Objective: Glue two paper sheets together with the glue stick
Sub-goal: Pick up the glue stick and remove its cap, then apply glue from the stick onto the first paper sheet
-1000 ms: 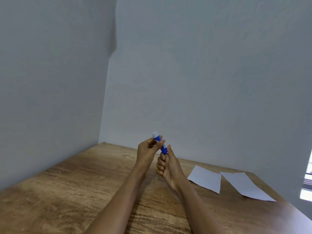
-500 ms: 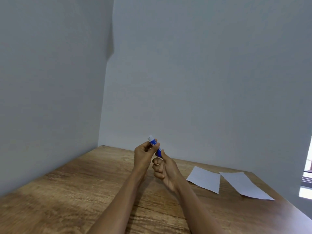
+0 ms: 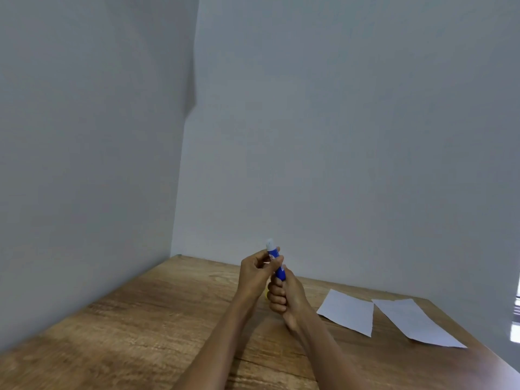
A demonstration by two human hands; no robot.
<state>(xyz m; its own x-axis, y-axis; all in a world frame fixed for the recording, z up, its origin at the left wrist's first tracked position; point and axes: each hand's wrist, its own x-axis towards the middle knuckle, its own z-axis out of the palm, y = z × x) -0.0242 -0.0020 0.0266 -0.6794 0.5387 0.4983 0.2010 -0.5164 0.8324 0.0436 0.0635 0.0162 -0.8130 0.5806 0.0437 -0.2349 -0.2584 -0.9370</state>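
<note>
Head camera view, looking forward and down over a wooden table [image 3: 118,342] set into a corner of plain grey walls [image 3: 337,136]. Nearest the viewer, two bare forearms reach in from the bottom edge and meet above the middle of the table.

At their ends, both hands hold one glue stick [image 3: 277,263], a slim blue tube with a white tip, raised above the tabletop and close to upright, leaning slightly. The right hand [image 3: 285,298] is lower, its fingers curled in a fist round the bottom part of the tube. The left hand [image 3: 257,273] sits just above and to the left, thumb and fingertips pinching the upper blue part, just under the white tip, which pokes out above the fingers. Whether the white tip is a cap or bare glue cannot be told. A small patch of yellow shows between the two hands, below the left palm; what it is cannot be told.

Further back and to the right, two white paper sheets lie flat on the table, apart from the hands. The left sheet [image 3: 347,312] is near the right wrist. The right sheet [image 3: 413,322] lies just beside it, with a narrow strip of wood between them, near the table's right edge.

Beyond the table, the two walls meet in a vertical corner at the table's far left end.
</note>
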